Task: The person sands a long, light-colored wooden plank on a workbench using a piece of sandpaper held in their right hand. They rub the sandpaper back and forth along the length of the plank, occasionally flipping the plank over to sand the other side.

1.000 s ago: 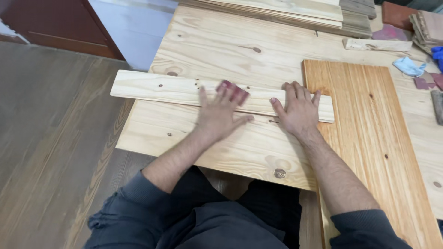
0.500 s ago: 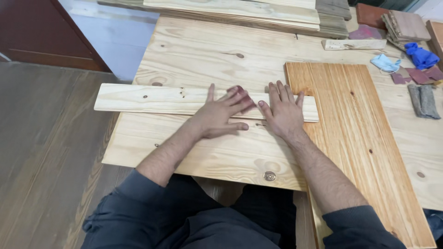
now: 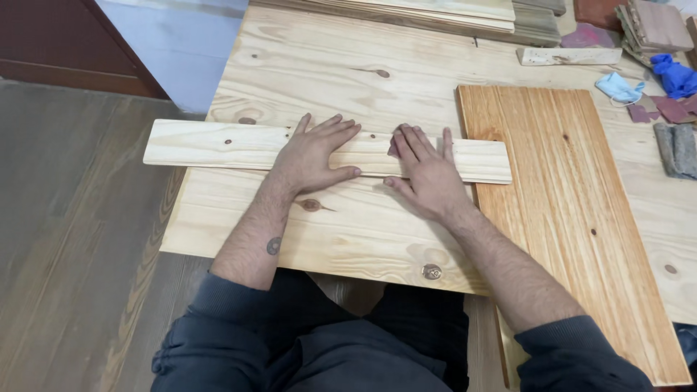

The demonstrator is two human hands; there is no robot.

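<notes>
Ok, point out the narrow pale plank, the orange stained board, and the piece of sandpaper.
narrow pale plank (image 3: pixel 210 145), head view, on its bare left stretch.
orange stained board (image 3: pixel 566 218), head view, on the middle of its face.
piece of sandpaper (image 3: pixel 393 148), head view, on the reddish edge showing beside the right hand (image 3: pixel 428 174).

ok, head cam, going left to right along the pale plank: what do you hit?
Bare left end of the pale plank → left hand flat on it → right hand flat on it → orange-stained board under the plank's right end → grey cloth at the table's right edge.
</notes>
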